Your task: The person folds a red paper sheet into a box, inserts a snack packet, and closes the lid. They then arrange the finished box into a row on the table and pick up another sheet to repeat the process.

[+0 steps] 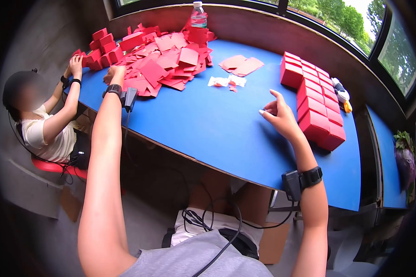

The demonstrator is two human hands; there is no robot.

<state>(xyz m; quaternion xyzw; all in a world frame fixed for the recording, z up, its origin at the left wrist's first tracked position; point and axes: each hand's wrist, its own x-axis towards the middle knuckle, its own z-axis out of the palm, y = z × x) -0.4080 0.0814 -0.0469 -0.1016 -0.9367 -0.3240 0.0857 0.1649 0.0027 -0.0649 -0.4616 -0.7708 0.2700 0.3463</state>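
Observation:
My left hand (114, 74) is at the left edge of a heap of flat red card pieces (155, 71), its fingers curled in. Whatever may be in those fingers is hidden. Over the blue table my right hand (280, 115) is open, thumb and fingers apart, and nothing shows in it. Just to its right stand rows of small red boxes (316, 99), packed side by side. Two flat red card pieces (241, 65) lie farther back, between the heap and the rows.
Another person (51, 120) sits at the left, both hands at a stack of red boxes (101, 48). A water bottle (198, 16) rises behind the heap. White wrappers (227, 81) lie mid-table. A white and yellow object (342, 96) sits behind the box rows. Cables hang over my lap.

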